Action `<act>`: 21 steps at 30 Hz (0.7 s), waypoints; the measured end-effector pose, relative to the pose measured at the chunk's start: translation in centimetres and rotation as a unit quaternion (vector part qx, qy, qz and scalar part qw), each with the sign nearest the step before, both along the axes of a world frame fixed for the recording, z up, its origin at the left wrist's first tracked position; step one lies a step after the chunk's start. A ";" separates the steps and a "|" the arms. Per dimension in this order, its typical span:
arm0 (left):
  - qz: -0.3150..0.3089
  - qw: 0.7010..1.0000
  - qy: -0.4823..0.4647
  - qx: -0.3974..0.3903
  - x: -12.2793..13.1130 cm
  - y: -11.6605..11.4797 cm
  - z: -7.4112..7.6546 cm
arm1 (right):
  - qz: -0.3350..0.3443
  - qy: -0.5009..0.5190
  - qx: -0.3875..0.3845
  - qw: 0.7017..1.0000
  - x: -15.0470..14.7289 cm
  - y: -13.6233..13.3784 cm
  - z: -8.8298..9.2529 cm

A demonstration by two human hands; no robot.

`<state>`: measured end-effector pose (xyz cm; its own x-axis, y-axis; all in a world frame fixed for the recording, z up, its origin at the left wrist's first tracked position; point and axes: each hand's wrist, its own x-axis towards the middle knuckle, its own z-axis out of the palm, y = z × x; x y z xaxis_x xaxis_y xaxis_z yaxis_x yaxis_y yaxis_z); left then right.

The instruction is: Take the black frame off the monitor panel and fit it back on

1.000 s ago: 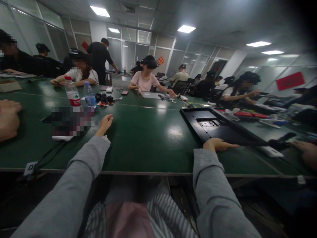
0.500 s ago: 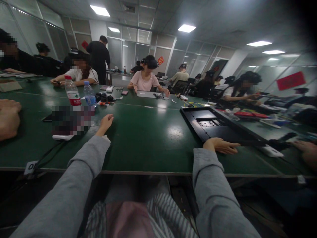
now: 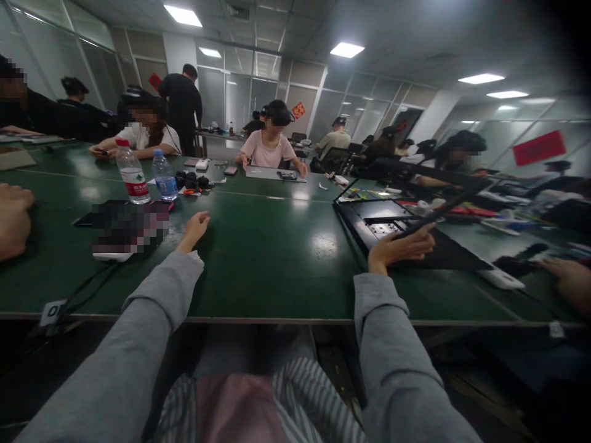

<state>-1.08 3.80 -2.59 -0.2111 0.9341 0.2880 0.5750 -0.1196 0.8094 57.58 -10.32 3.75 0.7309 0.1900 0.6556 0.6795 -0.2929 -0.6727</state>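
Observation:
My right hand point(image 3: 401, 247) grips the near bar of a thin black rectangular frame point(image 3: 450, 203), fingers along its underside. That near side is raised and tilted, while the far left corner stays close to a flat black panel point(image 3: 455, 251) on the green table. Small metal parts show in an opening of the panel. My left hand point(image 3: 196, 229) rests on the table at left of centre, fingers loosely extended and holding nothing. Closest to it is a phone-like device point(image 3: 132, 237), partly blurred out, lying on a white base with a cable.
A red-capped bottle point(image 3: 133, 175) and a blue-capped bottle point(image 3: 164, 177) stand beyond the device. A white power strip point(image 3: 501, 275) lies right of the panel. Other people's hands rest at the far left point(image 3: 13, 221) and far right point(image 3: 570, 271). A person point(image 3: 270, 144) sits opposite.
My right hand has risen and lifted the near side of the black frame off the panel, which lay flat beneath it before. My left hand has stayed put.

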 end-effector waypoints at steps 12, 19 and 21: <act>0.003 0.999 -0.030 0.012 0.2 0.0 0.3 | 0.121 -0.177 0.002 0.977 -4.3 3.0 0.1; 0.028 0.998 -0.034 0.051 0.8 -0.6 1.2 | 0.199 -0.126 0.005 0.972 -4.2 3.8 -0.9; 0.032 0.996 -0.040 0.067 1.1 -0.8 1.3 | 0.216 -0.086 -0.022 0.972 -4.1 4.1 -1.4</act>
<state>0.01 3.03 -1.29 -0.2968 0.8720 0.3892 0.5194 -0.1946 0.8321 53.44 -6.21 2.33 0.4576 0.4847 0.7454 0.8467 0.0184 -0.5318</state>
